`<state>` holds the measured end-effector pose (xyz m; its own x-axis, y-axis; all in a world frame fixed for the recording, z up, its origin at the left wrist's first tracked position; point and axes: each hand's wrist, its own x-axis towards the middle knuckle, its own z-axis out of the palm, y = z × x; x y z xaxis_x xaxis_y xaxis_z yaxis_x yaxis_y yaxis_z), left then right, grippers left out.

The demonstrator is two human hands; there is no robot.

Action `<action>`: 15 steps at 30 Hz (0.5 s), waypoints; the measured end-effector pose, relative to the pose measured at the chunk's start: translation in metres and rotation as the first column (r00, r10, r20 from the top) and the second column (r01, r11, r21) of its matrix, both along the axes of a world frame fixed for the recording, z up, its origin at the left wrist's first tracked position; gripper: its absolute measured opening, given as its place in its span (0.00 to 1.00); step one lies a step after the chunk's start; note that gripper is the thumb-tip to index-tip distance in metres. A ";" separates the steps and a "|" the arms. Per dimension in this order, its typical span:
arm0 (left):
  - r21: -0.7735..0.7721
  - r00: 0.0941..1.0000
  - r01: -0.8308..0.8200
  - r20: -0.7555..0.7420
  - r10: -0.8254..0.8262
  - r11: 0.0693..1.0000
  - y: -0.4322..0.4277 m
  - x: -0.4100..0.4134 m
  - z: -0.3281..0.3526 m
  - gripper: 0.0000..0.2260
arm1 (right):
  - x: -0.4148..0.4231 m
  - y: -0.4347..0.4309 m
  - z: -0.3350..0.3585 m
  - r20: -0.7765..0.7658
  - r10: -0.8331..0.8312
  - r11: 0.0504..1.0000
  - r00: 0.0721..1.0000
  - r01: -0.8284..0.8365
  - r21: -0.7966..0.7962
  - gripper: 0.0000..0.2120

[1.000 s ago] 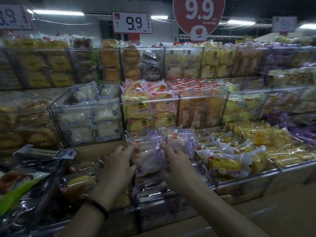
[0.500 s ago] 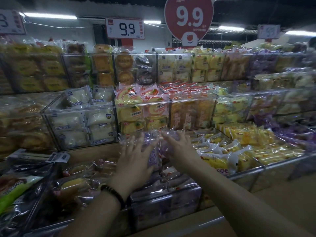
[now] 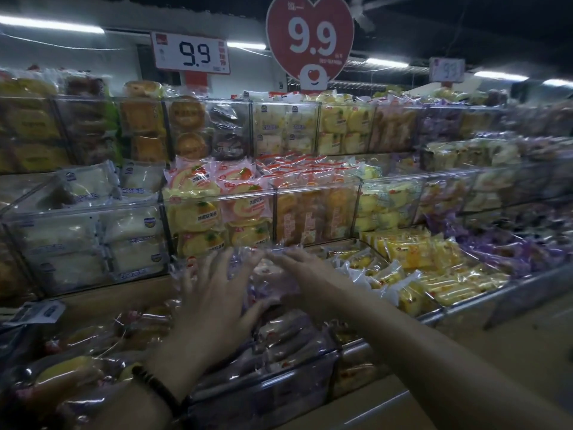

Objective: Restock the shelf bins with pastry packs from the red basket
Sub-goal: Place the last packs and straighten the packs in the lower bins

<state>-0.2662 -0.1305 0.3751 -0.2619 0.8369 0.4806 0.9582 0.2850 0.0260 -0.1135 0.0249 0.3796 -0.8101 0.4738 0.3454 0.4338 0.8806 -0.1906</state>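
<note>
Left hand (image 3: 214, 293), fingers spread, and right hand (image 3: 299, 274), fingers straight and together, lie flat on the clear pastry packs (image 3: 273, 276) directly under the fingertips.

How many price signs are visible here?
3: a white rectangular sign at upper left, a red heart sign at centre, a small blurred sign at upper right. Others may be hidden.
</note>
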 end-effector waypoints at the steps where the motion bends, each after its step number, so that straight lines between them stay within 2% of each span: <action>1: 0.037 1.000 0.027 -0.017 -0.026 0.999 0.006 0.006 0.006 0.32 | 0.010 0.004 0.007 -0.044 -0.028 0.999 0.999 0.027 -0.024 0.40; 3: 0.088 0.995 0.101 -0.025 -0.099 0.991 0.022 0.016 0.019 0.24 | 0.033 0.021 0.023 -0.132 -0.098 0.995 0.986 0.094 -0.037 0.29; 6: 0.077 0.982 0.188 -0.018 -0.188 0.979 0.059 0.028 0.038 0.16 | 0.067 0.051 0.045 -0.114 -0.222 0.974 0.968 0.224 0.008 0.15; 10: -0.048 0.976 0.219 0.015 -0.218 0.975 0.120 0.043 0.064 0.10 | 0.096 0.095 0.054 0.024 -0.309 0.950 0.951 0.307 0.060 0.12; 12: -0.118 0.981 0.190 0.001 -0.192 0.975 0.149 0.052 0.071 0.09 | 0.101 0.118 0.049 0.067 -0.325 0.942 0.943 0.317 0.107 0.09; 15: -0.146 0.986 0.158 -0.036 -0.165 0.977 0.187 0.066 0.065 0.08 | 0.101 0.144 0.038 0.104 -0.304 0.950 0.947 0.294 0.103 0.10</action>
<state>-0.2001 0.0569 0.4401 -0.0977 0.9269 0.3624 0.9910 0.1242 -0.0506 -0.0122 0.1692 0.4180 -0.6730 0.6734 0.3059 0.6943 0.7177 -0.0526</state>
